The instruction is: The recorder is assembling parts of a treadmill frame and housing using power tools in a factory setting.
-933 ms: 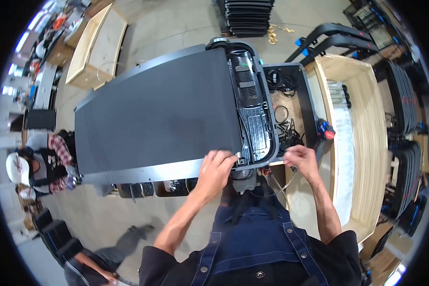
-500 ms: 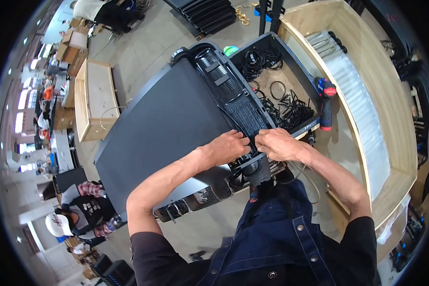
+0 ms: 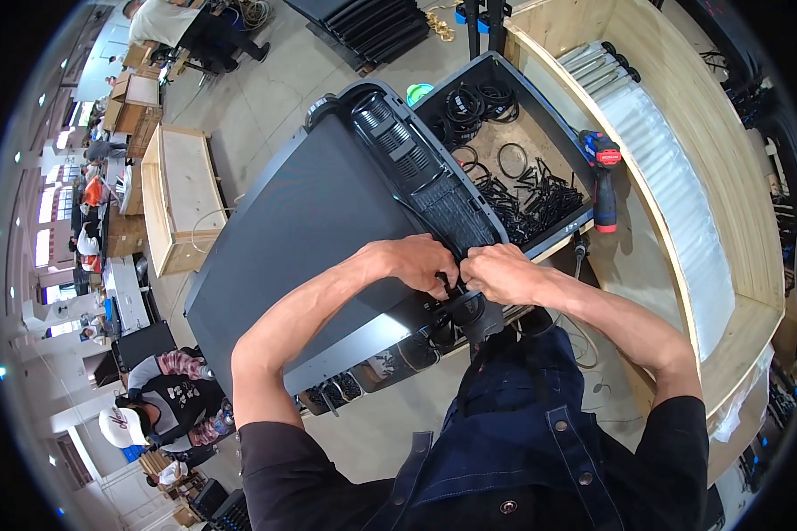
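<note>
A large dark grey flat panel-shaped machine lies before me, with a black slotted housing along its right edge. At the near end of that housing both hands work close together. My left hand bends over the corner with its fingers curled down and pinched; what is in them is hidden. Beside it, almost touching, my right hand has its fingers closed at the same spot, and I cannot make out what they hold. A round black end piece sits just below the hands. A thin black cable runs along the housing toward them.
Right of the machine stands a black tray with black screws and coiled cables. A cordless screwdriver hangs by a wooden crate holding wrapped tubes. Another wooden crate is at left. A co-worker in a white cap is at lower left.
My left hand's fingers have bent further down at the corner. My right hand has shifted slightly left, staying close to the left. The whole view has tilted a little.
</note>
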Demonstrator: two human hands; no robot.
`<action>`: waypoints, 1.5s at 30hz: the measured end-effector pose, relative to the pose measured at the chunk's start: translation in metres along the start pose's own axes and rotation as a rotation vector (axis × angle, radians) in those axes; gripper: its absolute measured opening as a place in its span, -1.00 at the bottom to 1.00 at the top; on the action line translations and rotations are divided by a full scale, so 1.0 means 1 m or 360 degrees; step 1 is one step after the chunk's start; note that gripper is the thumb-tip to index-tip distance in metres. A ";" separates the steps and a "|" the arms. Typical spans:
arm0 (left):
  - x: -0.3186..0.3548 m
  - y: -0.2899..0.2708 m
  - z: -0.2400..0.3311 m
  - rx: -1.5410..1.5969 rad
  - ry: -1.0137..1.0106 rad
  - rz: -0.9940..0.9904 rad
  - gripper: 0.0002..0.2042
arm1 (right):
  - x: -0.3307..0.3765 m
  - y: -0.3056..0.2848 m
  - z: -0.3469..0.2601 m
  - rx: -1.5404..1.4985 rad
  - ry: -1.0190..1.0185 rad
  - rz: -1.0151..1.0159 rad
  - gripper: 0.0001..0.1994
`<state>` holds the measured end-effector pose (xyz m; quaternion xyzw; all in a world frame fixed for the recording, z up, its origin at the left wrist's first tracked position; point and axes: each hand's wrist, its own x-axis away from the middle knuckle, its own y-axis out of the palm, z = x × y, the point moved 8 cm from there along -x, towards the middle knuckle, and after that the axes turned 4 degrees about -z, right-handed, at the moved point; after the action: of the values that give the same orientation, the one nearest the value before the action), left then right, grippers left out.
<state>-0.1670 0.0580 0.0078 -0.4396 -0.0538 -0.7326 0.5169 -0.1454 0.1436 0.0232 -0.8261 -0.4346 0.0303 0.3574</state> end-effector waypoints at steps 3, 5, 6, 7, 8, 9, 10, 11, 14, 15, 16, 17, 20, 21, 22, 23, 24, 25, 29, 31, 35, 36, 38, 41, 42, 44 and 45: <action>-0.003 0.000 -0.001 0.0070 0.0057 0.0054 -0.72 | -0.001 0.000 0.001 -0.0042 0.0021 0.0048 -0.90; -0.005 -0.002 -0.001 -0.0007 0.0074 0.0074 -0.74 | -0.001 -0.001 0.001 -0.0018 0.0023 0.0098 -0.88; -0.006 -0.002 0.000 -0.0006 0.0077 0.0074 -0.74 | -0.001 0.002 0.000 -0.0018 0.0026 0.0097 -0.88; -0.006 -0.002 0.001 -0.0018 0.0087 0.0086 -0.75 | 0.001 0.002 -0.002 0.0009 0.0025 0.0154 -0.87; -0.005 -0.003 0.003 -0.0028 0.0098 0.0099 -0.76 | 0.005 0.004 -0.005 0.0037 0.0024 0.0209 -0.85; -0.005 -0.005 0.005 -0.0030 0.0104 0.0102 -0.76 | 0.009 0.006 -0.011 0.0117 0.0000 0.0233 -0.82; -0.004 -0.007 0.004 -0.0011 0.0042 0.0099 -0.77 | 0.013 0.005 -0.013 0.0120 -0.0045 0.0298 -0.82; -0.004 -0.008 0.006 0.0009 -0.0009 0.0091 -0.78 | 0.017 0.008 -0.014 0.0107 0.0043 0.0341 -0.82; -0.002 -0.009 0.013 -0.0033 -0.0064 0.0050 -0.79 | 0.025 0.011 -0.025 0.0129 0.0003 0.0575 -0.84; -0.003 -0.011 0.016 0.0005 -0.0025 0.0060 -0.77 | 0.025 0.012 -0.021 0.0101 0.0002 0.0547 -0.85; -0.006 -0.010 0.014 0.0003 -0.0001 0.0039 -0.76 | 0.026 0.011 -0.016 0.0073 0.0002 0.0519 -0.86; -0.005 -0.008 0.012 0.0039 -0.0046 0.0002 -0.75 | 0.026 0.010 -0.013 -0.0014 -0.0016 0.0501 -0.88; -0.003 0.003 0.000 0.0029 -0.0102 0.0050 -0.72 | 0.041 -0.008 0.008 -0.0469 -0.0108 0.0719 -0.81; 0.000 0.007 0.001 -0.0034 -0.0107 0.0080 -0.72 | 0.059 -0.026 0.029 -0.0632 0.0075 0.0968 -0.80; -0.002 0.006 -0.003 -0.0009 -0.0114 0.0094 -0.72 | 0.080 -0.044 0.055 -0.0798 0.0258 0.1206 -0.79; -0.002 0.005 -0.001 -0.0036 -0.0119 0.0065 -0.72 | 0.110 -0.058 0.093 -0.0678 0.0510 0.1605 -0.76; 0.002 0.011 -0.002 -0.0031 -0.0143 0.0036 -0.72 | 0.135 -0.071 0.120 -0.0683 0.0773 0.1797 -0.68; -0.003 0.002 0.003 -0.0077 -0.0192 -0.0007 -0.72 | 0.163 -0.075 0.157 -0.0235 0.0912 0.1972 -0.54; -0.015 -0.007 0.001 0.0011 -0.0210 -0.0011 -0.75 | 0.165 -0.089 0.254 -0.0050 0.1440 0.1671 -0.40; -0.015 -0.009 0.004 0.0010 -0.0248 -0.0069 -0.76 | 0.157 -0.091 0.272 -0.0175 0.1445 0.1552 -0.41; -0.006 -0.006 0.004 0.0062 -0.0364 -0.0105 -0.76 | 0.174 -0.083 0.241 -0.0469 0.0933 0.1971 -0.55; -0.003 -0.003 0.004 0.0075 -0.0392 -0.0104 -0.76 | 0.191 -0.071 0.236 -0.0672 0.0883 0.1951 -0.59; 0.002 -0.002 0.002 0.0111 -0.0440 -0.0089 -0.75 | 0.222 -0.067 0.185 -0.0887 0.0848 0.2023 -0.62; 0.001 -0.002 0.005 0.0102 -0.0371 -0.0151 -0.75 | 0.231 -0.047 0.135 -0.1858 0.0694 0.1230 -0.49; -0.002 -0.002 0.004 0.0103 -0.0362 -0.0160 -0.75 | 0.228 -0.042 0.125 -0.2036 0.0674 0.1090 -0.50; -0.005 -0.003 0.003 0.0108 -0.0362 -0.0174 -0.76 | 0.218 -0.023 0.121 -0.2096 0.0647 0.1020 -0.47; -0.006 -0.004 0.004 0.0098 -0.0348 -0.0162 -0.76 | 0.213 -0.013 0.126 -0.2028 0.0689 0.0873 -0.46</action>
<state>-0.1674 0.0662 0.0077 -0.4975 -0.1545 -0.7035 0.4835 -0.0676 0.3773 -0.0065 -0.9406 -0.0645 -0.3045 -0.1357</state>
